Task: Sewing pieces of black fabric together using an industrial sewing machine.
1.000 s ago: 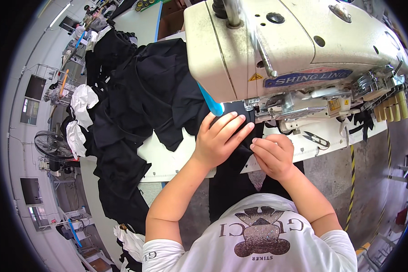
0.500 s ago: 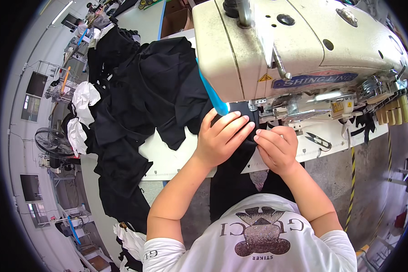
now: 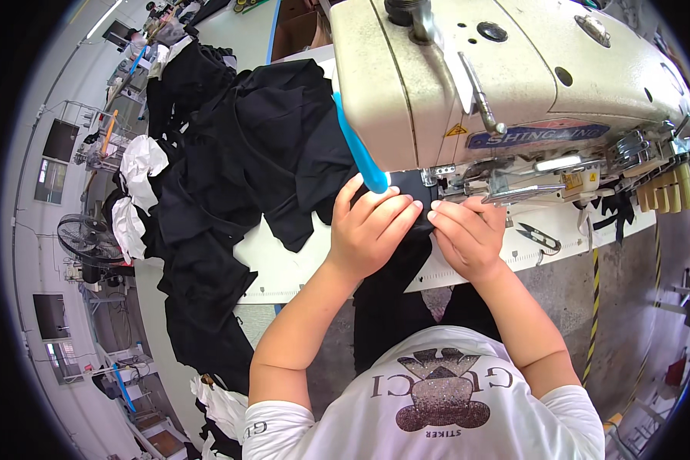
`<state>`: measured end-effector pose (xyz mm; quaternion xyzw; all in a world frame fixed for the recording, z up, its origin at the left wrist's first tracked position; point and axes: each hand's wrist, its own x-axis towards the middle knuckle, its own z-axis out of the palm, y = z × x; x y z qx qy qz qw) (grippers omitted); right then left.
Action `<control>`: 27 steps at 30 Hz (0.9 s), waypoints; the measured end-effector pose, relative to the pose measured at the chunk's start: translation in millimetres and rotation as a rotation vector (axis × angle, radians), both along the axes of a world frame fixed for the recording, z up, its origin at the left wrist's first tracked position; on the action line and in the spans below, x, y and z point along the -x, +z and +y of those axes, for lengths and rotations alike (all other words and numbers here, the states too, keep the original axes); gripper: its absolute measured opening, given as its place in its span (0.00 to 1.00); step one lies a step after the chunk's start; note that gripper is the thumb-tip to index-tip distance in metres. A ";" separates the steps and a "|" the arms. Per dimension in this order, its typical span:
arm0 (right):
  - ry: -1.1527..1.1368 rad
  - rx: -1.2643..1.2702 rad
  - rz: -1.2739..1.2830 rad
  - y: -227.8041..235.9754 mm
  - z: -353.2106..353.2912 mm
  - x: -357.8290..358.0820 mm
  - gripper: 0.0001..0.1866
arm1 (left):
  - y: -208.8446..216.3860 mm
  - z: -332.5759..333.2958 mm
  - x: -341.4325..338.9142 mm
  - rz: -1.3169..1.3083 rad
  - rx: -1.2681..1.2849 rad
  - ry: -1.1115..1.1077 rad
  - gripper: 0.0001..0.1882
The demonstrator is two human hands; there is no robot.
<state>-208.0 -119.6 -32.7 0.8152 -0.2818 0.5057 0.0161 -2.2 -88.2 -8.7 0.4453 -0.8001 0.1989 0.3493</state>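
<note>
A piece of black fabric [image 3: 411, 239] lies under the head of a cream sewing machine [image 3: 376, 100] and hangs over the table's front edge. My left hand [image 3: 374, 230] is on its left part, fingers close together and bent over the cloth just below the presser foot [image 3: 428, 176]. My right hand [image 3: 469, 238] pinches the same fabric along its right edge, its fingertips a short gap from the left ones. The left thumb and the cloth under both palms are hidden. A bright blue curved strip [image 3: 358, 146] reaches down from the machine to the left fingers.
A large heap of black cloth [image 3: 245, 146] covers the table to the left, with crumpled white pieces [image 3: 142, 165] beside it. Thread snips [image 3: 539, 236] lie on the white tabletop [image 3: 506, 268] right of my hands. A fan [image 3: 90, 239] stands farther left.
Both hands have shifted slightly forward toward the presser foot, the right fingertips most clearly, with the fabric still under them. The whole view has also shifted a little.
</note>
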 end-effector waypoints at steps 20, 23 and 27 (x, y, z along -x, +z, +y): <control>-0.113 0.063 -0.013 -14.0 -6.5 -3.9 0.17 | -8.0 3.3 12.3 0.009 0.046 0.074 0.11; -0.105 0.043 -0.034 -13.1 -9.9 -5.7 0.18 | -7.2 3.0 13.8 0.013 0.031 0.084 0.11; -0.104 0.006 -0.066 -13.2 -11.7 -6.9 0.19 | -5.0 3.6 15.0 0.008 0.000 0.120 0.11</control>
